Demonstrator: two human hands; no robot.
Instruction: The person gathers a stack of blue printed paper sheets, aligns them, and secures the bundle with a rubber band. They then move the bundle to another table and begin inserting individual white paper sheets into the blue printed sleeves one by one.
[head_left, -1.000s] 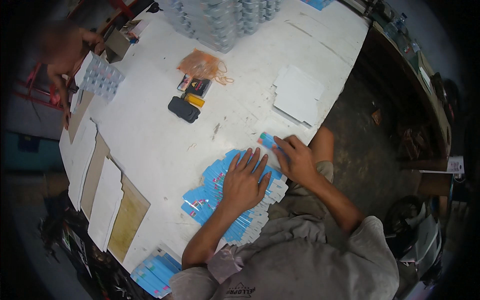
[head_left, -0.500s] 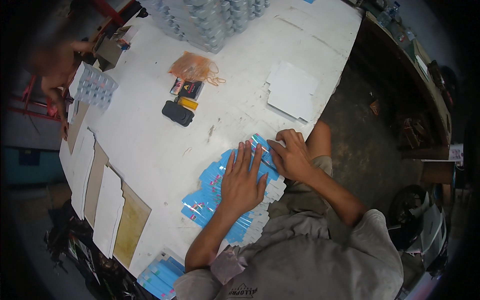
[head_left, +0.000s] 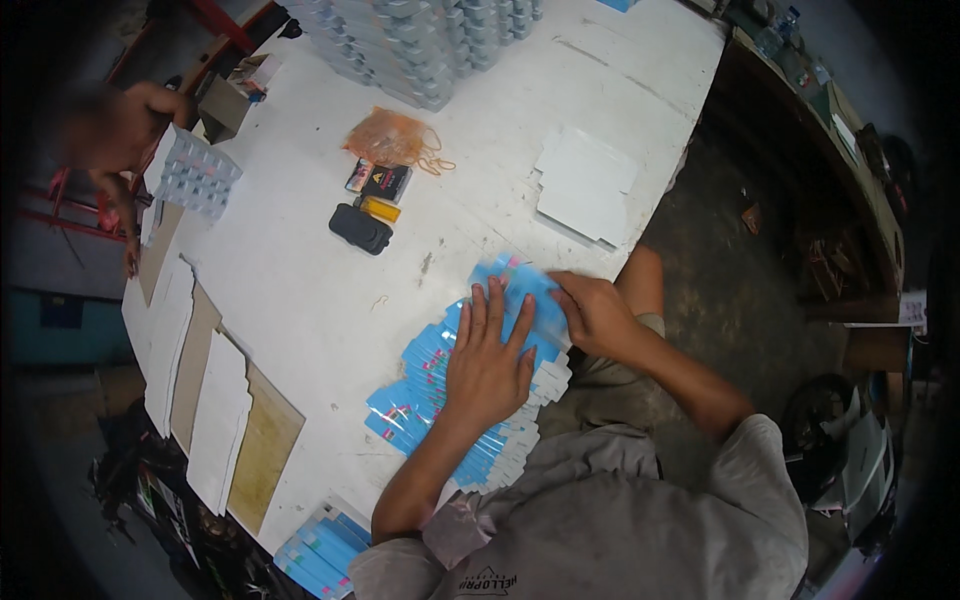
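Observation:
Many flat blue carton blanks (head_left: 425,350) with white flaps lie fanned out in overlapping rows at the table's near edge. My left hand (head_left: 490,365) rests flat on them, its fingers stretched out. Beyond its fingertips, my right hand (head_left: 598,312) pinches the right edge of a blue carton blank (head_left: 535,298), which is smeared by motion. That blank lies partly under or against the left fingertips; the exact contact cannot be made out.
A stack of white sheets (head_left: 588,190) lies ahead right. Past the cartons are a black case (head_left: 360,229), a yellow lighter (head_left: 381,209), small boxes (head_left: 384,181) and an orange bag (head_left: 388,135). Tall grey stacks (head_left: 400,50) stand far back. Another person (head_left: 120,130) is far left.
My right hand has shifted slightly right and down, its fingers now on a carton blank that has swung out and blurred. The left hand stays almost in place.

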